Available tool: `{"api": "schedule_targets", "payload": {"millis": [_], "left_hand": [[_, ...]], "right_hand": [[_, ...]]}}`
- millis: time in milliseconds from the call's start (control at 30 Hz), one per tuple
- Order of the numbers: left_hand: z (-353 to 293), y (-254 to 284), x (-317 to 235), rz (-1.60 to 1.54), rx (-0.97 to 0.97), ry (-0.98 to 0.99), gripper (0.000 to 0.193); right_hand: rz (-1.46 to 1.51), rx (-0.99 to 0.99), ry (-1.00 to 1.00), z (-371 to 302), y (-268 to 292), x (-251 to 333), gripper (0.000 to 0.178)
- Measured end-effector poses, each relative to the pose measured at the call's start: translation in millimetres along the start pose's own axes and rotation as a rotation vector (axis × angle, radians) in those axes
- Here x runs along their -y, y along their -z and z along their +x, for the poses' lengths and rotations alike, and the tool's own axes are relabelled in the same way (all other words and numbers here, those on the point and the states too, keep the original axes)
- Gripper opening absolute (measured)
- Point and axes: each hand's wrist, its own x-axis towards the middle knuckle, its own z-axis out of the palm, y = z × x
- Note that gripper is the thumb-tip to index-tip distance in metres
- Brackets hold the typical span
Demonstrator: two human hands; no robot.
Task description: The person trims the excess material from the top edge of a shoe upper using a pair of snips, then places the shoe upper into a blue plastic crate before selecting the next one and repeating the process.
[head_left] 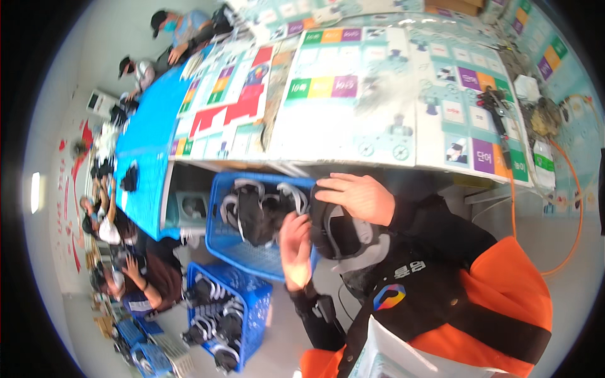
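Observation:
My right hand (359,196) lies over the top of a black padded thing with a grey curved rim (343,233), its fingers bent round the upper edge. It looks like a helmet or a pad; the kind is not clear. At its left side is my left hand (295,252), fingers pointing up and blurred. Whether they touch it I cannot tell. Behind that hand stands a blue plastic basket (242,259) holding several similar black items with grey bands (255,214).
A second blue basket (255,321) with black and grey items stands on the floor at lower left. The worktable (321,135) covered with printed sheets spans the far side, a blue-covered part (148,151) at left. An orange hose (576,233) hangs at right. Other people (142,283) sit at left.

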Motion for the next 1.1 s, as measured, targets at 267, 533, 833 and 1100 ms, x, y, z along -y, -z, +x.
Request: {"api": "schedule_targets", "payload": {"millis": [267,533,833,1100], "left_hand": [[31.3,-17.3,-48.5,0.252,-0.421,-0.308,0.049],[146.2,-126.9,-177.6,1.134,-0.259,-0.896,0.022],[229.6,-214.9,-161.4,1.291,0.084,-0.936,0.024],[240.7,-234.1,-163.5,1.194,0.269,-0.839,0.025]], "right_hand": [[0.431,-0.555,-0.288,19.6,55.1,-26.3,0.049],[-0.91,-0.37,-0.849,-103.0,191.2,-191.4,0.039],[-0.795,-0.215,-1.211,-156.4,232.8,-261.5,0.043],[0.628,-0.48,-0.949,-71.7,197.8,-107.4,0.035]]}}
